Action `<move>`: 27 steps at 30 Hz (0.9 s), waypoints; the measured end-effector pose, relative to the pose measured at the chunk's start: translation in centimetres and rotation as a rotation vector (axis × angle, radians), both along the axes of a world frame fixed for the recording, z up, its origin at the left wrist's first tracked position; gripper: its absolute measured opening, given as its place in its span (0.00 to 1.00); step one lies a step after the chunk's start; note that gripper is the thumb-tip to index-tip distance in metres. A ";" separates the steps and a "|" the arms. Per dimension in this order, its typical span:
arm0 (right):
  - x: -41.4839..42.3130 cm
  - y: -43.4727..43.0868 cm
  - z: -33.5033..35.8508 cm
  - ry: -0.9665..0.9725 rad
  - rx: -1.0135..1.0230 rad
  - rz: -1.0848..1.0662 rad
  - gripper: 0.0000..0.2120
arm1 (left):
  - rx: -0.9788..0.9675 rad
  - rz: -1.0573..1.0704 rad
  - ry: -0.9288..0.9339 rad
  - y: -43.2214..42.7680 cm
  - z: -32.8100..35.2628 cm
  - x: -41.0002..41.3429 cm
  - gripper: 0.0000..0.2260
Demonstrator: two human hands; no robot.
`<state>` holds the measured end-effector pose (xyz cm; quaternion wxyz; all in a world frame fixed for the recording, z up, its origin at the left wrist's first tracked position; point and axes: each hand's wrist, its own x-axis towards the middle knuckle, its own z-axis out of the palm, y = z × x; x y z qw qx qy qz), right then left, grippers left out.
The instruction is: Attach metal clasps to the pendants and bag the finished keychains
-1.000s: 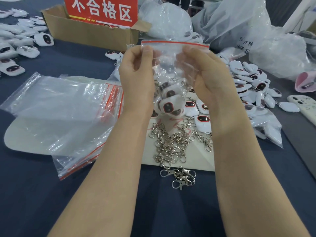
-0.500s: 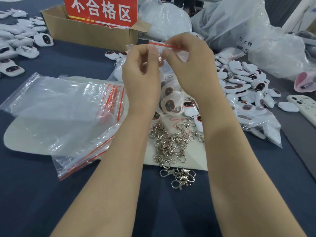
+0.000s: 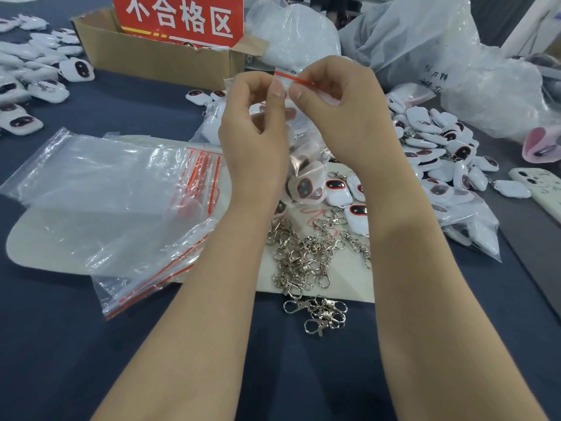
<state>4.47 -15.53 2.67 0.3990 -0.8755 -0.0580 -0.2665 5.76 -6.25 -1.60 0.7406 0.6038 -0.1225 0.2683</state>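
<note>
A small clear zip bag [image 3: 305, 174] with a red seal strip hangs in the air above the table, holding several white pendants with dark red faces. My left hand [image 3: 253, 117] and my right hand [image 3: 337, 98] both pinch its top edge, thumbs almost meeting at the red strip. Below the bag a heap of silver metal clasps [image 3: 306, 256] lies on a pale board [image 3: 349, 284]. Loose white pendants [image 3: 340, 189] lie beside the clasps.
A stack of empty zip bags [image 3: 121, 202] lies at the left. A cardboard box [image 3: 158, 53] with a red sign stands at the back. More pendants [image 3: 440, 147] pile up at the right, others at the far left [image 3: 33, 83]. Big plastic sacks [image 3: 455, 56] sit behind; a phone [image 3: 543, 189] lies at the right edge.
My hands have come together along the bag's top, from its two corners to its middle, and the bag's mouth has bunched narrower between them.
</note>
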 end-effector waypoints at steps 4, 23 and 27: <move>0.1 -0.1 -0.1 -0.015 0.013 0.019 0.01 | 0.006 0.009 -0.011 0.0 -0.2 0.1 0.04; 0.0 0.0 0.0 0.041 0.080 0.055 0.05 | 0.038 -0.016 -0.041 -0.1 -0.1 0.1 0.03; -0.1 -0.1 0.2 0.073 0.104 0.059 0.06 | 0.063 -0.008 -0.048 -0.1 -0.1 0.0 0.04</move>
